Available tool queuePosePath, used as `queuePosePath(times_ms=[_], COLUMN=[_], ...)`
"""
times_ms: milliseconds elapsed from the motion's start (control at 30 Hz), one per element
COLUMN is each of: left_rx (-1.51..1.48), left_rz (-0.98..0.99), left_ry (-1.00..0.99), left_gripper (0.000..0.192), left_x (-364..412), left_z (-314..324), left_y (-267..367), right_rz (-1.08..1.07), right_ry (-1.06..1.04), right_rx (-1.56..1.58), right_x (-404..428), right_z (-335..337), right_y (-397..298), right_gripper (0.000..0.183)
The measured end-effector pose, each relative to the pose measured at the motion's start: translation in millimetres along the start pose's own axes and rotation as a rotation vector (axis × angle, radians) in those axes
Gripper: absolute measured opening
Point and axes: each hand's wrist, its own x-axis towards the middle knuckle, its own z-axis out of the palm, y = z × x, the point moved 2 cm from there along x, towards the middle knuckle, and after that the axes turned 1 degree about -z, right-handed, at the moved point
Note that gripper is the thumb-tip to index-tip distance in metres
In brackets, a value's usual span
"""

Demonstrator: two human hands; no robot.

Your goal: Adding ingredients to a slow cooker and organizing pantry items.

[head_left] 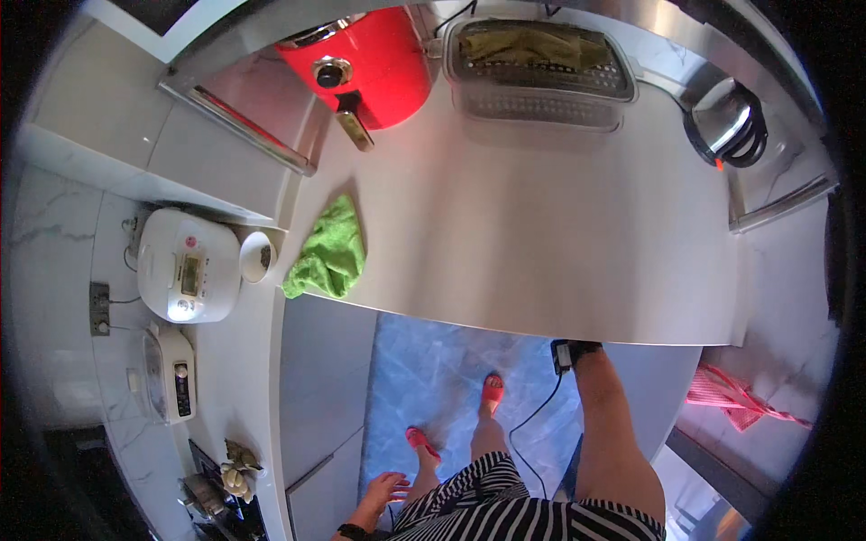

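Note:
Low at the picture's bottom, my left hand (389, 487) hangs beside the striped clothing with loosely spread fingers and nothing in it. My right arm (605, 412) reaches forward to the front edge of the pale counter (541, 237). The right hand itself is hidden beneath that edge; only a black wristband with a small cabled device (561, 355) shows there. A crumpled green cloth (331, 250) lies at the counter's left front corner. At the back left stands a red air fryer (379, 74), its handle facing forward.
A lidded translucent plastic box (534, 111) and a kettle (727, 125) stand behind. On the left worktop are a rice cooker (203, 270), a white bowl (257, 257) and a white appliance (169, 379). Pink checked fabric (734, 399) is at right. A cable (517, 433) hangs near my legs.

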Motion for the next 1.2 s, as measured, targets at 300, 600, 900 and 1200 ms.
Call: queuePosePath(times_ms=[300, 600, 900, 1200], left_rx=[-0.016, 0.078, 0.143, 0.209], left_rz=[0.154, 0.257, 0.337, 0.465], left_ry=[0.036, -0.054, -0.100, -0.009], left_gripper=[0.033, 0.036, 0.034, 0.034], left_x=[-4, 9, 9, -28], left_z=[-3, -18, -72, -122], left_y=[7, 25, 6, -4], right_rz=[-0.173, 0.138, 0.757, 0.903], right_ry=[0.155, 0.011, 0.194, -0.151], right_rx=[-0.022, 0.134, -0.040, 0.206], right_x=[-105, -219, -338, -392], right_z=[-29, -132, -178, -156], right_y=[-13, 102, 144, 152], right_gripper=[0.041, 0.038, 0.062, 0.080])
